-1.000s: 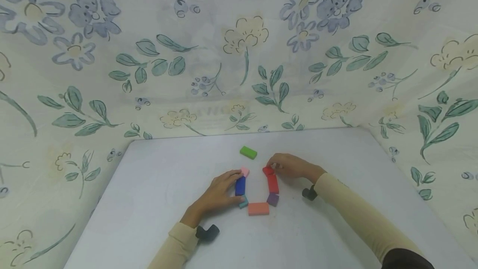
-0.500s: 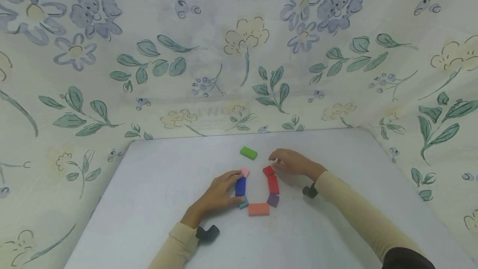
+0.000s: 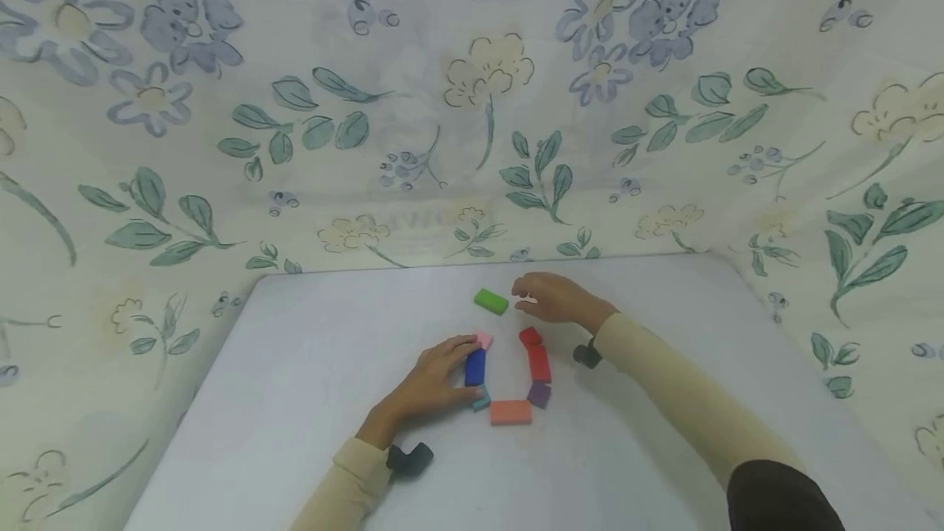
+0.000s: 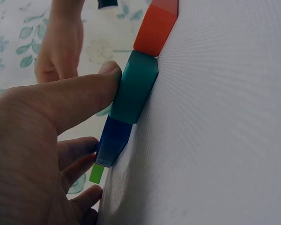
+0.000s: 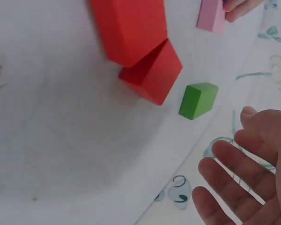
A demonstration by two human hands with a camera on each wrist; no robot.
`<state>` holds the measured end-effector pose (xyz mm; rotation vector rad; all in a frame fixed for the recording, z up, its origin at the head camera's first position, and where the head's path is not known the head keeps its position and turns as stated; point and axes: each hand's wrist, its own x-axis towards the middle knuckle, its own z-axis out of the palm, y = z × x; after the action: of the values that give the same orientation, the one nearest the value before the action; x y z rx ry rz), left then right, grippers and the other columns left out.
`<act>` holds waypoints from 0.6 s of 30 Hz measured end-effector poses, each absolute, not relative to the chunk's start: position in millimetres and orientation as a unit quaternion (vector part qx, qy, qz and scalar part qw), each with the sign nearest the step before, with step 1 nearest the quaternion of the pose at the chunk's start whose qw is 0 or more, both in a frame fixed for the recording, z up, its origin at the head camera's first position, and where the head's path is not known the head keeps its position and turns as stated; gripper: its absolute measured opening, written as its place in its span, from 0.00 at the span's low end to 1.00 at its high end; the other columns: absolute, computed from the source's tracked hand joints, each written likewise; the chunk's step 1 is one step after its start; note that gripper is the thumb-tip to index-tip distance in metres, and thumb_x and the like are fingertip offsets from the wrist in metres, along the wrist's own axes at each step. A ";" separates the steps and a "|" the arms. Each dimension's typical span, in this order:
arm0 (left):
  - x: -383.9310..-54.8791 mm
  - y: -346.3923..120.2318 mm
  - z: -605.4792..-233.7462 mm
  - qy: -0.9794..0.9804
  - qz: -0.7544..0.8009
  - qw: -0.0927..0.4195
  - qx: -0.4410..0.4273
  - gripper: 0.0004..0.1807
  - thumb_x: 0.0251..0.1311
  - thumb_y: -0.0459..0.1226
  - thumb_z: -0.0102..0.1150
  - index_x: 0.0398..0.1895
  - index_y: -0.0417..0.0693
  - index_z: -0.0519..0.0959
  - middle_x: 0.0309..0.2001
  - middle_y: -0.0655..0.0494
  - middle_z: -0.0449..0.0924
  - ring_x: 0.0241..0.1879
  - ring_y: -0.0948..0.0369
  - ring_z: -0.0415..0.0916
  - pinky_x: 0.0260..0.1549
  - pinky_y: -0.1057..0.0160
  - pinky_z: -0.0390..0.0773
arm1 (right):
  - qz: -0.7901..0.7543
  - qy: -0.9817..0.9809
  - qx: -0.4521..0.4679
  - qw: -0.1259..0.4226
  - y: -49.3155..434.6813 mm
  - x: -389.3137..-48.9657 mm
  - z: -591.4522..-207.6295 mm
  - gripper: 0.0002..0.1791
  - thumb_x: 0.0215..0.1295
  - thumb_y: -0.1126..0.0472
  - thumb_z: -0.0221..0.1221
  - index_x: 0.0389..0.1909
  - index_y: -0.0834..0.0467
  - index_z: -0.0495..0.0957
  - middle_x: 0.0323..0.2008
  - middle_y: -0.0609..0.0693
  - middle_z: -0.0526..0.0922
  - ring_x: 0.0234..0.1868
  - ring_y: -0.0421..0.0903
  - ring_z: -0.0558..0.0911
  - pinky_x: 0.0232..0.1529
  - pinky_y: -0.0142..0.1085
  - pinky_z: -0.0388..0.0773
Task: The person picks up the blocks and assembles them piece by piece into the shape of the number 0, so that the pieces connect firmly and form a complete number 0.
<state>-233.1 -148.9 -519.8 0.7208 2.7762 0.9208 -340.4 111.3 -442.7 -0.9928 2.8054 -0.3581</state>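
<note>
Several coloured blocks lie in a U on the white table. My left hand (image 3: 435,379) rests along the U's left side with its fingers spread. Its thumb touches the teal block (image 4: 135,89), and a fingertip is at the pink block (image 3: 483,339); the blue block (image 3: 475,367) lies between. My right hand (image 3: 556,298) is above the far side of the table, holding nothing, its fingers relaxed and apart. Just left of its fingertips lies the green block (image 3: 491,301). Closer to me are the small red block (image 5: 154,75) and the longer red block (image 3: 540,364).
A purple block (image 3: 539,394) and an orange block (image 3: 510,412) form the near part of the U. The white tabletop (image 3: 332,326) ends at a floral backdrop (image 3: 413,146) behind and on both sides. A dark wrist mount (image 3: 410,460) sits on the left forearm.
My right hand has let go of the small red block and moved away and slightly left, towards the green block. The left hand stays put.
</note>
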 end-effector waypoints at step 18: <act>-233.7 -149.9 -521.3 0.916 0.306 0.061 0.254 0.44 0.57 0.58 0.65 0.74 0.52 0.64 0.76 0.53 0.61 0.76 0.47 0.55 0.73 0.39 0.55 | -0.125 0.942 -0.297 0.095 58.0 -357.2 -441.2 0.15 0.71 0.58 0.59 0.54 0.59 0.80 0.50 0.53 0.84 0.54 0.50 0.82 0.58 0.42 0.78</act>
<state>-233.7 -149.9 -521.3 0.7692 2.7692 0.9246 -357.2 58.0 -441.2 -0.8805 2.7917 -0.3713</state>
